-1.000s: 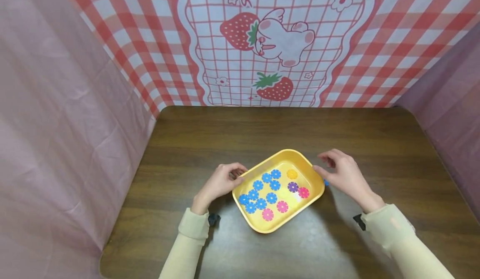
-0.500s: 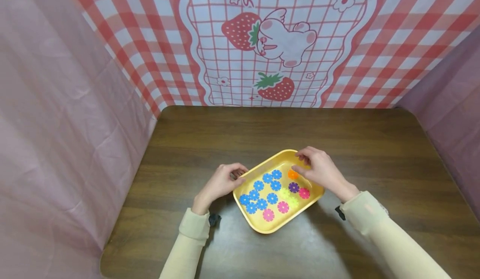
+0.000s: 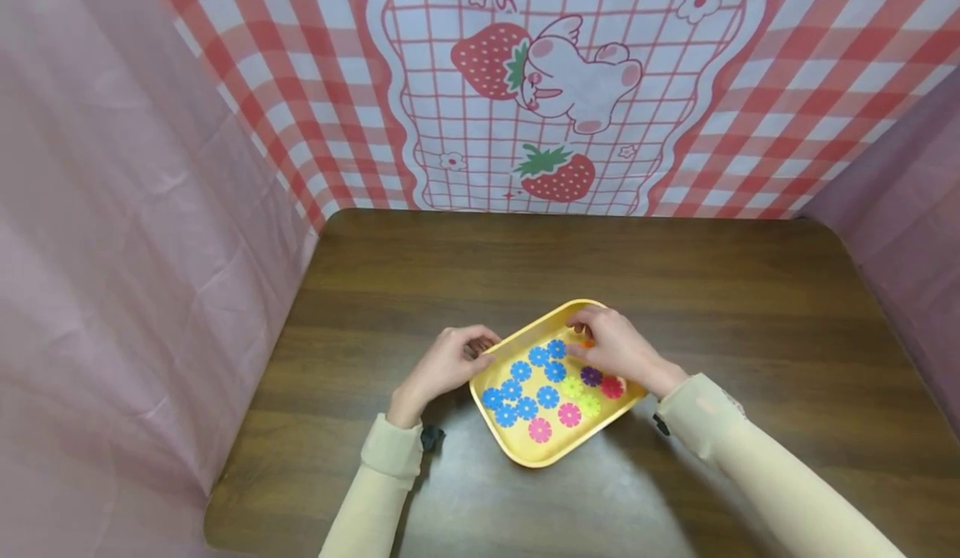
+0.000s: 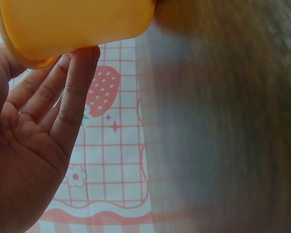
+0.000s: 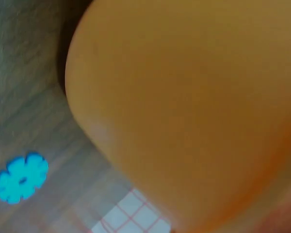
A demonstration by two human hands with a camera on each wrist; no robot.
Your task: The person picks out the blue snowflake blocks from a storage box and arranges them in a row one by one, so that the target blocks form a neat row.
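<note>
A yellow tray stands at a slant on the table, holding several notched plastic snowflake discs. My left hand holds the tray's left corner, thumb at the rim and fingers against the outer wall, as the left wrist view shows. Inside the tray's far right part is my right hand, fingers bent, with a gap between thumb and forefinger. An orange disc shows partly in that gap; no grip on it is visible. Blue discs fill the left side, the nearest by my right thumb. The right wrist view shows mostly the tray's wall.
Pink, yellow-green, purple and red discs lie in the tray. A loose blue disc lies outside it on the wooden table. Checked cloth hangs behind the table.
My right hand has moved left from outside the tray's right end, over the rim and into the tray, partly covering the orange disc. My left hand stays at the tray's corner.
</note>
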